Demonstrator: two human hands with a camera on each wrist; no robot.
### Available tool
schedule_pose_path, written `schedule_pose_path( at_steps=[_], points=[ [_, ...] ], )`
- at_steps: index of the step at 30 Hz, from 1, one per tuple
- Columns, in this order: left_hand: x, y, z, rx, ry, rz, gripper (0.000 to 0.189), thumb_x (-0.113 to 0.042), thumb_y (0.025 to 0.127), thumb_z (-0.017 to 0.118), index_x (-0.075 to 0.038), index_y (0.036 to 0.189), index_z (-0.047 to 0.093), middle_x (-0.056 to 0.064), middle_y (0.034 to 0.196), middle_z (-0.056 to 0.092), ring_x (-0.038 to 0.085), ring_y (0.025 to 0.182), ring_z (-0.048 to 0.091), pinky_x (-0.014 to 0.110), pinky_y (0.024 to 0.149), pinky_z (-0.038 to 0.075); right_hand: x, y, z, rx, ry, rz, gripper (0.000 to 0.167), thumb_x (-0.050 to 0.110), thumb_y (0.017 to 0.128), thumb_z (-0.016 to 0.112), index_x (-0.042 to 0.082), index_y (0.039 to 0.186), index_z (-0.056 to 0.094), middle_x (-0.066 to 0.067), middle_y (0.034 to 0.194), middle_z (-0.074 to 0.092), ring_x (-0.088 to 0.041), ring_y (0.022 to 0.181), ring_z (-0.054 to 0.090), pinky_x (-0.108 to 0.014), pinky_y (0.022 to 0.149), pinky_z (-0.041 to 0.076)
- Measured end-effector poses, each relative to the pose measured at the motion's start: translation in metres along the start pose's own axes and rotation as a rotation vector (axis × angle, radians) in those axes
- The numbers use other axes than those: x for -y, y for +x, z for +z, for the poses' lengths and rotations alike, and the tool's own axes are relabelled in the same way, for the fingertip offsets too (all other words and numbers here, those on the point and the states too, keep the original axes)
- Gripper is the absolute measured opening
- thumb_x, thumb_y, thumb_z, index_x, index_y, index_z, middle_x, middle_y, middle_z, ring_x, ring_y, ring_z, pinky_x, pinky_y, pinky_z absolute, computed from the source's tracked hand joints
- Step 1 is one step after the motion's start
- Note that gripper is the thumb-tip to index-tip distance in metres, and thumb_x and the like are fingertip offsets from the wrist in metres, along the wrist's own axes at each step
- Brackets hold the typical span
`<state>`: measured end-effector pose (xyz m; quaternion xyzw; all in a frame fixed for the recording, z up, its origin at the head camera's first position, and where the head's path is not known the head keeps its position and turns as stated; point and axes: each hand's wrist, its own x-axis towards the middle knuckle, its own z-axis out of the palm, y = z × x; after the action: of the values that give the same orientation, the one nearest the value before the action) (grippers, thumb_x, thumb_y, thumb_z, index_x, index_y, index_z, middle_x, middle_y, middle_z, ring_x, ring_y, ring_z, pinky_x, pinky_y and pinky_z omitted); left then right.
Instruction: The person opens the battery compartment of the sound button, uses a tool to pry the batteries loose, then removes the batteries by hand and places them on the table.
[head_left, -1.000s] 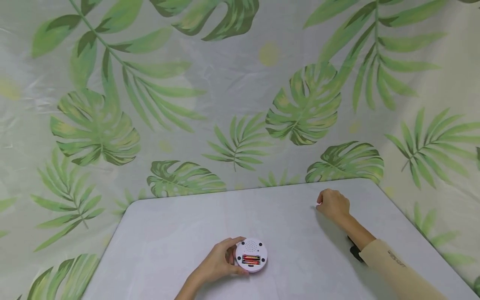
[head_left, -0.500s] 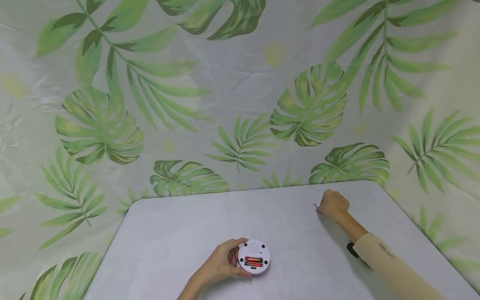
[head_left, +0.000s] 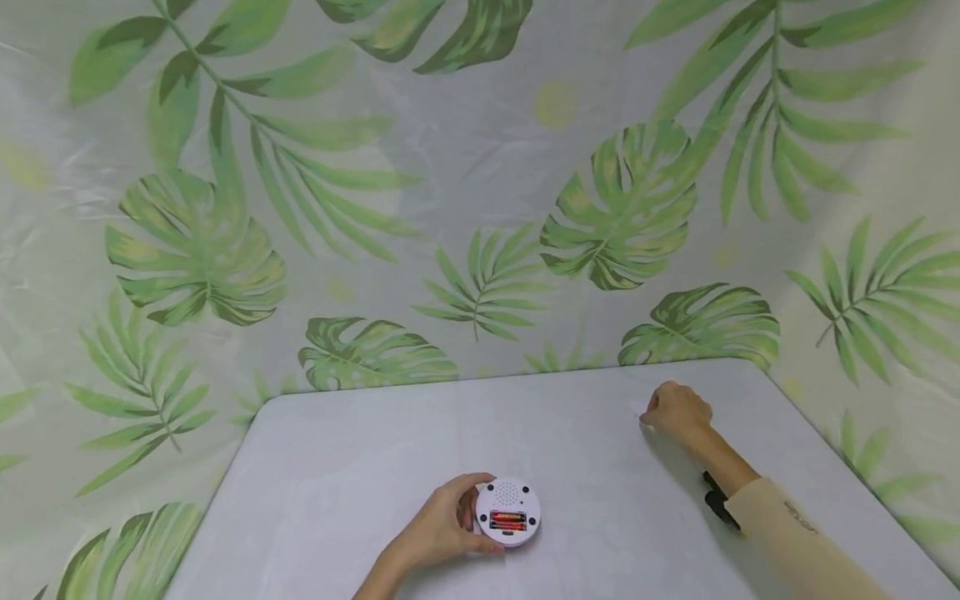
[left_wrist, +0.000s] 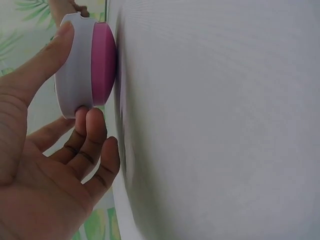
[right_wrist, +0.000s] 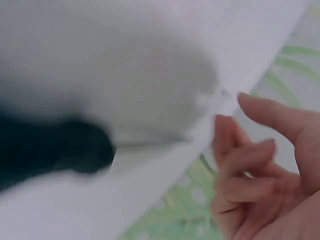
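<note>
My left hand (head_left: pixel 442 521) grips the side of a round white battery-powered device (head_left: pixel 517 493) between thumb and fingers. Its underside faces up, with speaker holes, several dark feet and an uncovered compartment holding red batteries (head_left: pixel 507 521). In the left wrist view, the device's pink dome (left_wrist: pixel 102 65) faces the table. At the far right, my right hand (head_left: pixel 678 414) has curled fingers and pinches a small thin white piece (head_left: pixel 636 412) near the tabletop. The right wrist view blurs this piece (right_wrist: pixel 206 103), by the thumb and index fingertips; its exact kind is unclear.
A screwdriver with a black handle (head_left: pixel 720 506) lies beneath the right forearm, partly hidden by the sleeve. The right wrist view shows its thin shaft (right_wrist: pixel 150 143). The white table (head_left: pixel 420 442) meets a leaf-patterned curtain (head_left: pixel 480 192) behind its far edge.
The right hand has shifted slightly rightward, and the small white piece at its fingertips has turned. More of the screwdriver shows past the sleeve. The left hand keeps its grip on the device.
</note>
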<state>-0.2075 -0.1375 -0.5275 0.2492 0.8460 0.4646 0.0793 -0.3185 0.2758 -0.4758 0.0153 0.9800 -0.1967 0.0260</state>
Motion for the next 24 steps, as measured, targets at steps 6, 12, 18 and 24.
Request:
schedule_pose_path(
  at_steps=[6,12,18,24],
  points=[
    [0.002,0.0,-0.002,-0.036,0.086,0.001,0.09,-0.037,0.063,0.1,-0.015,0.14,0.059,-0.005,0.098,0.055,0.006,0.075,0.055,0.016,0.067,0.046,-0.016,-0.048,-0.02,0.123,-0.128,-0.011,0.035,0.029,0.092,0.072,0.0,0.076,0.061,-0.006,0.059,0.058,-0.02,0.052,0.057,-0.032,0.051,0.043],
    [0.0,0.001,-0.002,-0.038,0.113,0.009,0.09,-0.039,0.063,0.099,-0.014,0.14,0.059,-0.004,0.108,0.055,0.006,0.079,0.055,0.017,0.068,0.046,-0.035,-0.086,-0.018,0.187,-0.113,-0.025,0.036,0.032,0.09,0.072,0.002,0.08,0.056,-0.005,0.063,0.054,-0.018,0.052,0.055,-0.028,0.05,0.039],
    [0.0,0.002,0.002,-0.026,0.121,0.023,0.094,-0.038,0.064,0.099,-0.013,0.143,0.056,-0.001,0.118,0.057,0.007,0.084,0.054,0.018,0.071,0.043,-0.057,-0.096,-0.009,0.185,-0.079,-0.038,0.028,0.024,0.088,0.069,0.002,0.08,0.054,-0.004,0.066,0.052,-0.016,0.056,0.05,-0.028,0.052,0.038],
    [0.001,0.002,0.006,-0.021,0.107,0.028,0.091,-0.039,0.065,0.099,-0.015,0.142,0.057,-0.002,0.119,0.059,0.009,0.084,0.052,0.017,0.069,0.042,-0.049,-0.106,-0.028,0.168,0.091,-0.09,0.021,0.02,0.101,0.057,0.001,0.09,0.054,-0.004,0.068,0.057,-0.014,0.052,0.053,-0.028,0.048,0.041]
  ],
)
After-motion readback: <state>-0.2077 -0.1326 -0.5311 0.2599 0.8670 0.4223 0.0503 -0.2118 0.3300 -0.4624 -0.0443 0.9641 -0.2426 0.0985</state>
